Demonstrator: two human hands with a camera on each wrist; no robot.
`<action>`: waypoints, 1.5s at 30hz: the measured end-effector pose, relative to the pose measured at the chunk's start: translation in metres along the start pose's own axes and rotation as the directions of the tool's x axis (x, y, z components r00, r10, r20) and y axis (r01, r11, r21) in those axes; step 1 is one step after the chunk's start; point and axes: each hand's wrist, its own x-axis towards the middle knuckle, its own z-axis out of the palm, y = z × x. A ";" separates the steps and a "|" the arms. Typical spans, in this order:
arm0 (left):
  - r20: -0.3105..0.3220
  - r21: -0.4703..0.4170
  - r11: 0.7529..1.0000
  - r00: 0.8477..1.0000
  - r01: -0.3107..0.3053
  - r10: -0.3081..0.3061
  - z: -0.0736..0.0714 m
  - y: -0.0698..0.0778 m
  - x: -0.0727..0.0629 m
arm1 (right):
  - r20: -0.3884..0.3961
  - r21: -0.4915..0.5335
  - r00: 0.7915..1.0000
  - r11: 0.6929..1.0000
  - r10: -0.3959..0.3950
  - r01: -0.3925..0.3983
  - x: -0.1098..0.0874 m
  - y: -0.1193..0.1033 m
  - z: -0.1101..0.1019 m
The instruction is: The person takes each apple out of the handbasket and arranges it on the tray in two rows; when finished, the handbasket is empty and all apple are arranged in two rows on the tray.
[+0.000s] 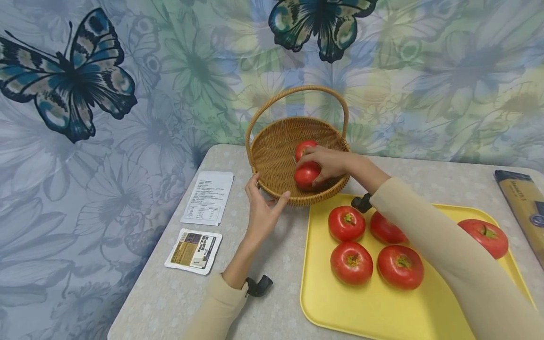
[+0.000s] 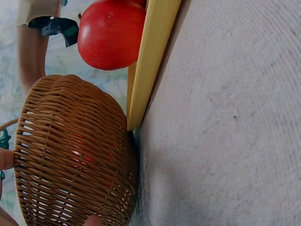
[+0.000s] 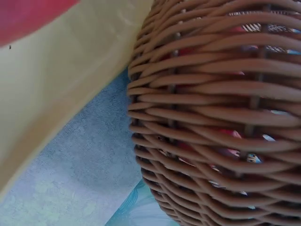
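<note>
A brown wicker basket [image 1: 276, 151] with a tall arched handle stands at the back of the table, its opening facing me. My left hand [image 1: 262, 212] holds its front-left rim, thumb and forefinger spread along the edge. In the left wrist view, fingertips [image 2: 92, 221] touch the woven side. Inside the basket, my right hand [image 1: 325, 163] grips a red apple [image 1: 307, 176] from above, fingers curled over it. Another red apple [image 1: 305, 147] lies just behind that one. From the right wrist, the basket's weave [image 3: 211, 103] fills much of the view and hides the hand.
A yellow tray [image 1: 331, 307] with several red apples [image 1: 352, 263] lies at front right, partly under my right forearm. Left of the basket are a white printed packet [image 1: 208, 197] and a smaller packet [image 1: 194, 251]. A brown-and-black bag [image 1: 520, 198] lies at the right edge.
</note>
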 end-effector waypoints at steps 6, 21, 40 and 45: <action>-0.010 -0.003 1.000 1.000 0.003 -0.003 0.004 0.001 -0.001 | -0.011 -0.026 1.000 1.000 -0.018 0.017 -0.002 0.000 0.005; 0.018 -0.008 1.000 1.000 -0.003 0.003 0.015 0.004 -0.004 | -0.187 0.149 0.981 0.985 -0.056 0.084 -0.038 0.002 -0.009; -0.015 0.024 0.997 0.997 0.076 -0.076 0.005 0.021 -0.009 | -0.314 0.357 0.948 0.932 0.055 0.064 -0.223 0.001 -0.022; -0.011 0.022 0.998 0.998 0.058 -0.057 0.000 0.044 -0.013 | -0.267 0.407 0.955 0.913 0.127 -0.007 -0.275 -0.002 0.008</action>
